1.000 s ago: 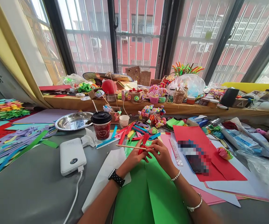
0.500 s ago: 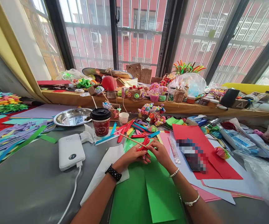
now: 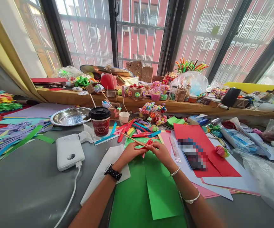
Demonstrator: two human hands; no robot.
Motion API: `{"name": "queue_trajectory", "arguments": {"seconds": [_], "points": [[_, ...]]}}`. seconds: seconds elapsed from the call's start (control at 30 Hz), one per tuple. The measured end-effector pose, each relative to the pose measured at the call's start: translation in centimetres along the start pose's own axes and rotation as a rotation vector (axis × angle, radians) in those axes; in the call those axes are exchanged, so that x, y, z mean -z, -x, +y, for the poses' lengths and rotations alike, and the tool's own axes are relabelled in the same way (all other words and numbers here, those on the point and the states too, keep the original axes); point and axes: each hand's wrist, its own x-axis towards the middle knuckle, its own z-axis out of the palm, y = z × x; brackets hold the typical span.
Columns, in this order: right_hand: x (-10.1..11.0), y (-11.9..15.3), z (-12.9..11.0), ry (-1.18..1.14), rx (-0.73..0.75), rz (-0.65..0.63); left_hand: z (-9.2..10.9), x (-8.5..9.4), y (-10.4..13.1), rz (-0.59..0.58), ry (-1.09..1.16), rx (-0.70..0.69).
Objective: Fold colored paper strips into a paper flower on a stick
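Observation:
My left hand (image 3: 131, 152), with a black watch on its wrist, is closed on a small bundle of red paper (image 3: 143, 155). The bundle is mostly covered by my fingers. A thin wooden stick (image 3: 132, 138) slants from the upper left down to the fingertips of my right hand (image 3: 159, 152), which pinch its lower end against the red paper. Both hands meet above a green sheet of paper (image 3: 163, 190). How the paper is fixed to the stick is hidden.
Behind my hands lie coloured paper strips (image 3: 127, 126) and a lidded paper cup (image 3: 100, 122). A white power bank (image 3: 70, 152) with a cable is at left. To the right are a phone (image 3: 194, 160), red paper (image 3: 213, 148) and a ruler (image 3: 175, 148). Crafts line the windowsill.
My hands have drawn closer together around the red paper, and less of it shows. My left fingers have curled in. The whole view has shifted slightly.

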Motion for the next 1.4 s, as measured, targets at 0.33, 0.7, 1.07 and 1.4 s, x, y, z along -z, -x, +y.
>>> {"name": "queue_trajectory", "arguments": {"seconds": [0.33,0.7,1.07,1.4], "points": [[-1.0,0.5,-0.6,0.132,0.167,0.152,-0.3,-0.7,-0.2,0.167,0.128,0.056],[0.6,-0.1,-0.1,0.122,0.156,-0.067,0.1,-0.8,0.0,0.205,0.19,0.085],[1.4,-0.2,0.3,-0.044,0.092,-0.124,0.3,0.4,0.0,0.118,-0.023,0.001],[1.0,-0.1,0.3,0.04,0.1,-0.139,-0.6,0.8,-0.4,0.131,-0.193,-0.058]]}}
